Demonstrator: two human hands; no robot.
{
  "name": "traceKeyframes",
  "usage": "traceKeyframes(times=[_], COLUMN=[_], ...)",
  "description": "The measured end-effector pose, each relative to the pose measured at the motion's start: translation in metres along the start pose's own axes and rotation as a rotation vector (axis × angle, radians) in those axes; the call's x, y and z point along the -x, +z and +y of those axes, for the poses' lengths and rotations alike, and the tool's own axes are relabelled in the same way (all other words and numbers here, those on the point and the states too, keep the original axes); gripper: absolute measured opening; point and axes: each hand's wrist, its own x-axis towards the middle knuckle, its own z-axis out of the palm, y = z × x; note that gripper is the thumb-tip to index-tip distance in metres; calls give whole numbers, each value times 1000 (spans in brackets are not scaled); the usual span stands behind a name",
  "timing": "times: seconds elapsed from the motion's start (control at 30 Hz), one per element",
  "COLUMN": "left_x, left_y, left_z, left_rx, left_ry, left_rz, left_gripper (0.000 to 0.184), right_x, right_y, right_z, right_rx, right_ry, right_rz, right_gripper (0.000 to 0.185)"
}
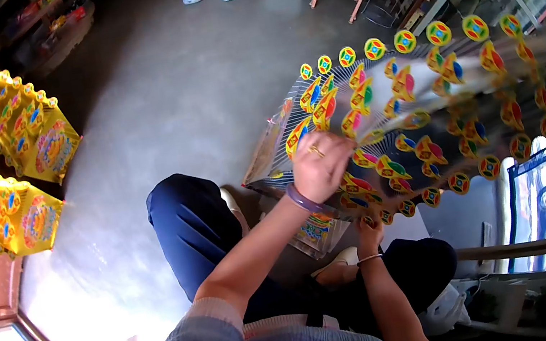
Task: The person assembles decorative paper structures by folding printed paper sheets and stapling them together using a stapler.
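Silver decorated piece (pixel 455 127) in relation to the hands: it lies on the person's right, its long axis running sideways from the near end, beside the hands, to a blurred far end at the right margin. The left hand (pixel 320 166), wearing a ring and a purple bangle (pixel 309 202), is at the upper face of the near end; its fingers are curled well in, though whether they pinch the surface cannot be told. The right hand (pixel 370 234) is lower, at the bottom edge and nearer the torso, its fingers partly bent and partly hidden; its hold cannot be confirmed. Both hands are thus close to the near end. The piece is shiny, with fine lines fanning across it, rows of red, yellow, blue and green leaf-shaped ornaments (pixel 362 95), and round discs (pixel 439 33) along its long edges.
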Motion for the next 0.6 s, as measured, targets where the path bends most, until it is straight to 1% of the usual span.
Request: traceKeyframes(times=[0.17,0.37,0.47,0.53,0.6], left_x=[-4,-11,-11,-9,-10], left_y=[-6,-18,-22,-23,-25], left_z=[10,9,7,5,4], left_rx=[-26,-73,-82,-87,-86], left_ry=[32,86,99,95,82], left_rz=[15,18,30,23,32], left_gripper=[21,25,23,22,21], right_x=[10,7,-26,-29,-25], right_y=[13,31,14,7,16], right_z=[-3,7,45,45,49], right_rx=[-88,-38,-451,-363,-299], right_ry=[-8,4,173,154,124], right_rz=[-24,-95,-103,-110,-118], right_gripper=[28,30,28,25,24])
